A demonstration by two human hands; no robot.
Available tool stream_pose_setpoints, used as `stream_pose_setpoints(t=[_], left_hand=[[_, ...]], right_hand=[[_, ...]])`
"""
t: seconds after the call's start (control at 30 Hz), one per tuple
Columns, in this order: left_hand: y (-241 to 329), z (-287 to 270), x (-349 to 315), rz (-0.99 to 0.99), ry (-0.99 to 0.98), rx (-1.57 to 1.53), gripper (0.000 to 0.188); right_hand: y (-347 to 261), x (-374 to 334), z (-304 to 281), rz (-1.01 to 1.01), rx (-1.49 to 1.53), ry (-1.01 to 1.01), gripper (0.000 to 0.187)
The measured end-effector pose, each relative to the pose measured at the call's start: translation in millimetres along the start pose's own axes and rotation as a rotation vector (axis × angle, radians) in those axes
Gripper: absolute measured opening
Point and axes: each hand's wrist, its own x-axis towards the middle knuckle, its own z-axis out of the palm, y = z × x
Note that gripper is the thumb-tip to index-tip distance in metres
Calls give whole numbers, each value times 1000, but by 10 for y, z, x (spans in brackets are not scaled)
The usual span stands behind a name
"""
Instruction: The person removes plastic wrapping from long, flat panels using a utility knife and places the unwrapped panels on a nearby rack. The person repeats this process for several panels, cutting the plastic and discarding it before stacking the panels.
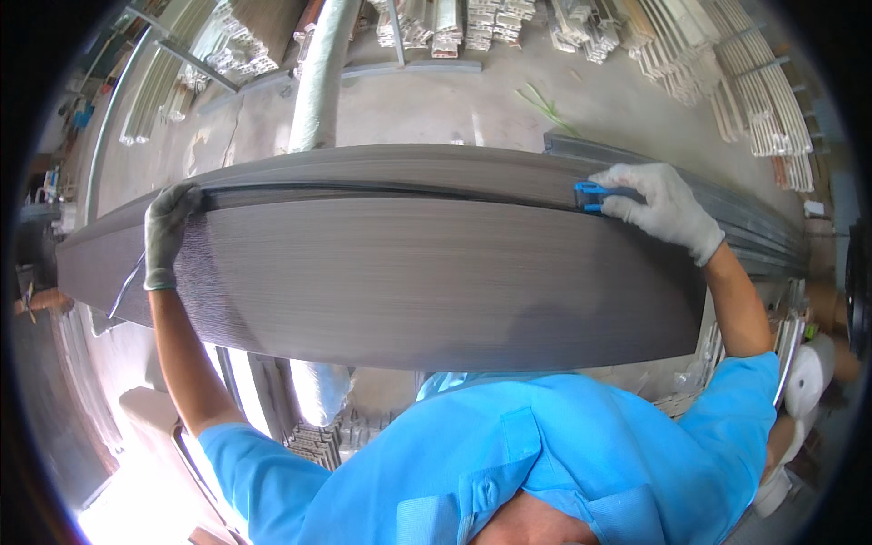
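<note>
A long dark brown wood-grain panel (436,282) lies across in front of me, its surface marked with fine lengthwise lines. Along its far part runs a thin black strip (363,187). In a grey-white glove, my left hand (168,232) closes on the strip near the panel's left part; a thin loose end hangs below the wrist. My right hand (663,204), gloved too, grips a small blue and black hand tool (599,195) against the strip's right end. The tool's working side is too small to make out.
Behind the panel's right end lies a stack of grey metal profiles (754,227). A wrapped pale roll (322,82) stands beyond the panel. Bundles of white profiles (763,82) line the far side on racks. A green strap (545,107) lies on the concrete floor (427,109).
</note>
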Motion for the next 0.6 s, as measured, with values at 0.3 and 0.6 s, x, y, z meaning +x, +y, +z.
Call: stream_pose_setpoints(t=[0.3,0.6], left_hand=[[117,213,1,-33,23,27,19],[-9,218,77,-5,47,160,28]], right_hand=[[-648,1045,496,-339,-106,-1,28],[-1986,2627,1262,-478,-283,-46,25]])
